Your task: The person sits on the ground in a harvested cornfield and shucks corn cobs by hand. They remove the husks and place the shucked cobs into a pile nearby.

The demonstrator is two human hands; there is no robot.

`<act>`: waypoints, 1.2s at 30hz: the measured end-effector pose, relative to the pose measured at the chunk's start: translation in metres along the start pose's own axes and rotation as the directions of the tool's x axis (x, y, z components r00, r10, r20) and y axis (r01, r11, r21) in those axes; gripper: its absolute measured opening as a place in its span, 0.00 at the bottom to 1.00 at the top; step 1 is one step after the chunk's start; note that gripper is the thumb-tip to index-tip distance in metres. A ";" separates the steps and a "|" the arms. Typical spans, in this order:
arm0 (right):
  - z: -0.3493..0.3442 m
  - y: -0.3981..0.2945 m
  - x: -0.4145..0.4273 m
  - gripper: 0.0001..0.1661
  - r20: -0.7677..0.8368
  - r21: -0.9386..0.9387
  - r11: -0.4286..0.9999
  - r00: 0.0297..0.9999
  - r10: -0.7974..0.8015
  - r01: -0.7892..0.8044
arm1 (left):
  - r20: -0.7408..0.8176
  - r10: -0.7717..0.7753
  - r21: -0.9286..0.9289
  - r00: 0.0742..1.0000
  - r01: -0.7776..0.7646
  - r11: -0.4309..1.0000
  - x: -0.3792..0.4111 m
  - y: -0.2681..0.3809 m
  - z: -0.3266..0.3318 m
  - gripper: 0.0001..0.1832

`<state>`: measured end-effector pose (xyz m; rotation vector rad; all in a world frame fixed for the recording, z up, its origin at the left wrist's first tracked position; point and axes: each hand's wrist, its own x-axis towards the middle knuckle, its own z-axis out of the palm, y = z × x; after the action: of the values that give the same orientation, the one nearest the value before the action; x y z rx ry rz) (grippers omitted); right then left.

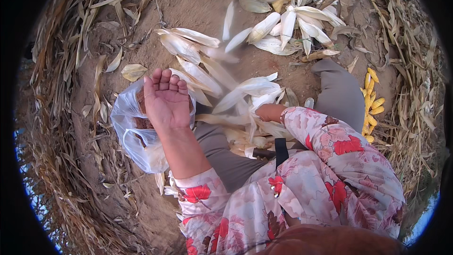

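Note:
My left hand (166,99) is raised palm up, fingers slightly curled, with nothing in it. Below and behind it stands a clear plastic bag (129,138) holding reddish-brown, silk-like fibres. A bundle of pale corn husks (247,92) lies in front of my lap, and my right hand (263,112) reaches into it. Its fingers are hidden by the husks, so its grip does not show. Further husks (201,76) lie or move just beyond, some blurred. Loose husks (240,138) also lie between my legs.
A pile of peeled yellow corn cobs (371,104) lies at the right beside my knee (339,92). Another heap of white husks (290,24) is on the bare soil (187,7) ahead. Dry corn stalks (60,131) line the left side, and more stalks (410,60) the right.

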<state>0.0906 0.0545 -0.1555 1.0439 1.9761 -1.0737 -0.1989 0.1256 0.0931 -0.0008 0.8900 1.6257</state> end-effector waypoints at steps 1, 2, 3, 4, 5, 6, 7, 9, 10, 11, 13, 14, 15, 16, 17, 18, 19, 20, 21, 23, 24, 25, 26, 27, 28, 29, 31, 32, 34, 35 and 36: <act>0.005 0.002 -0.006 0.17 0.022 -0.002 1.000 1.000 -0.019 0.019 | 0.008 -0.005 -0.012 1.000 0.005 1.000 0.000 0.000 -0.001 0.16; 0.007 0.005 -0.010 0.16 0.071 -0.050 0.998 0.997 -0.024 0.027 | 0.015 -0.008 -0.024 1.000 0.008 1.000 0.001 0.000 -0.001 0.16; -0.001 -0.001 -0.025 0.16 0.123 -0.096 0.995 0.992 -0.027 0.039 | 0.018 -0.011 -0.036 1.000 0.011 0.999 -0.001 0.001 -0.002 0.16; -0.004 -0.005 -0.035 0.16 0.177 -0.143 0.988 0.984 -0.029 0.055 | 0.025 -0.006 -0.039 1.000 0.007 0.999 -0.001 0.002 -0.002 0.16; -0.002 0.000 -0.030 0.16 0.140 -0.157 0.986 0.990 -0.027 0.049 | 0.030 0.000 -0.042 1.000 0.002 0.999 0.000 0.002 -0.002 0.16; -0.001 0.011 -0.025 0.16 0.103 -0.164 0.986 0.995 -0.017 0.034 | 0.039 -0.005 -0.045 0.999 0.007 0.999 0.000 0.001 0.001 0.17; -0.003 0.021 -0.021 0.17 0.066 -0.176 0.984 0.998 -0.011 0.022 | 0.022 -0.008 -0.038 1.000 0.009 0.999 -0.001 0.001 0.005 0.16; -0.028 0.027 -0.037 0.18 -0.207 -0.086 0.996 0.978 -0.015 -0.003 | -0.021 0.006 -0.034 1.000 -0.007 0.999 -0.005 0.003 0.011 0.16; -0.043 0.031 -0.043 0.19 -0.283 -0.044 0.998 0.959 0.032 -0.046 | 0.006 0.005 -0.051 1.000 -0.005 0.999 -0.003 0.002 0.011 0.16; -0.058 0.026 -0.051 0.20 -0.353 -0.007 0.997 0.933 0.066 -0.073 | 0.023 0.018 -0.067 1.000 -0.016 0.998 -0.006 0.005 0.008 0.16; -0.096 0.009 -0.088 0.18 -0.480 0.069 0.997 0.876 0.051 -0.021 | -0.010 0.035 -0.051 0.999 -0.036 0.998 -0.009 0.006 0.006 0.17; -0.107 0.015 -0.102 0.17 -0.567 0.049 0.999 0.823 0.028 0.000 | 0.002 0.015 -0.069 1.000 -0.015 0.997 -0.008 0.000 0.006 0.17; -0.113 0.022 -0.119 0.17 -0.646 0.027 0.999 0.763 0.000 0.023 | 0.012 -0.005 -0.085 1.000 0.006 0.996 -0.005 -0.007 0.004 0.17; -0.121 0.020 -0.138 0.16 -0.704 0.050 0.997 0.710 -0.007 0.060 | 0.007 -0.028 -0.093 1.000 0.028 0.995 -0.006 -0.011 0.002 0.17; -0.127 0.019 -0.162 0.15 -0.759 0.074 0.993 0.651 -0.003 0.091 | 0.008 -0.059 -0.101 0.998 0.060 0.993 -0.006 -0.016 0.003 0.17; -0.132 0.019 -0.181 0.16 -0.752 0.236 0.963 0.652 0.094 0.132 | 0.005 -0.067 -0.079 0.998 0.067 0.995 -0.009 -0.018 0.004 0.17; -0.136 0.019 -0.204 0.17 -0.731 0.391 0.905 0.654 0.195 0.166 | 0.015 -0.069 -0.065 0.998 0.069 0.995 -0.008 -0.022 0.005 0.17; -0.143 0.019 -0.224 0.16 -0.756 0.400 0.888 0.630 0.179 0.227 | 0.018 -0.062 -0.047 0.998 0.063 0.997 -0.008 -0.024 0.002 0.17; -0.149 0.019 -0.249 0.15 -0.780 0.411 0.870 0.600 0.179 0.274 | 0.032 -0.071 -0.034 0.997 0.072 0.997 -0.009 -0.029 -0.001 0.17; -0.168 0.014 -0.284 0.16 -0.803 0.468 0.837 0.531 0.269 0.283 | 0.023 -0.075 0.035 0.997 0.075 0.997 -0.014 -0.031 -0.006 0.16; -0.179 0.007 -0.299 0.16 -0.825 0.461 0.833 0.495 0.274 0.307 | 0.012 -0.087 0.066 0.996 0.086 0.994 -0.015 -0.034 -0.009 0.16; -0.190 0.000 -0.313 0.16 -0.843 0.457 0.823 0.458 0.281 0.337 | -0.002 -0.097 0.106 0.995 0.097 0.990 -0.016 -0.036 -0.013 0.16; -0.198 -0.003 -0.321 0.16 -0.861 0.452 0.811 0.418 0.289 0.370 | 0.006 -0.073 0.137 0.997 0.072 0.988 -0.011 -0.039 -0.021 0.16; -0.204 -0.001 -0.325 0.16 -0.866 0.450 0.800 0.411 0.284 0.396 | -0.016 -0.082 0.171 0.997 0.084 0.982 -0.010 -0.040 -0.025 0.16; -0.210 -0.001 -0.326 0.16 -0.871 0.447 0.791 0.404 0.279 0.418 | -0.039 -0.092 0.200 0.995 0.098 0.975 -0.012 -0.039 -0.030 0.16; -0.217 0.000 -0.326 0.16 -0.876 0.443 0.781 0.398 0.272 0.441 | -0.063 -0.099 0.229 0.993 0.111 0.967 -0.012 -0.038 -0.033 0.16; -0.223 0.008 -0.316 0.17 -0.874 0.433 0.792 0.416 0.252 0.431 | -0.103 -0.099 0.256 0.990 0.123 0.959 -0.006 -0.043 -0.037 0.16; -0.228 0.016 -0.306 0.17 -0.864 0.441 0.793 0.437 0.249 0.420 | -0.111 -0.106 0.293 0.988 0.134 0.947 -0.004 -0.043 -0.038 0.15; -0.239 0.036 -0.279 0.17 -0.844 0.456 0.790 0.480 0.238 0.410 | -0.114 -0.116 0.330 0.987 0.148 0.932 -0.012 -0.045 -0.031 0.15; -0.248 0.048 -0.263 0.17 -0.836 0.457 0.787 0.501 0.223 0.413 | -0.107 -0.120 0.351 0.987 0.150 0.924 -0.013 -0.047 -0.027 0.15; -0.261 0.057 -0.247 0.17 -0.829 0.456 0.785 0.522 0.203 0.419 | -0.109 -0.129 0.378 0.986 0.161 0.912 -0.017 -0.046 -0.023 0.15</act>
<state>0.2134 0.2203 0.1443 2.1798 2.5141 -1.5265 -0.1660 0.0979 0.0601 0.1393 1.2343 1.2976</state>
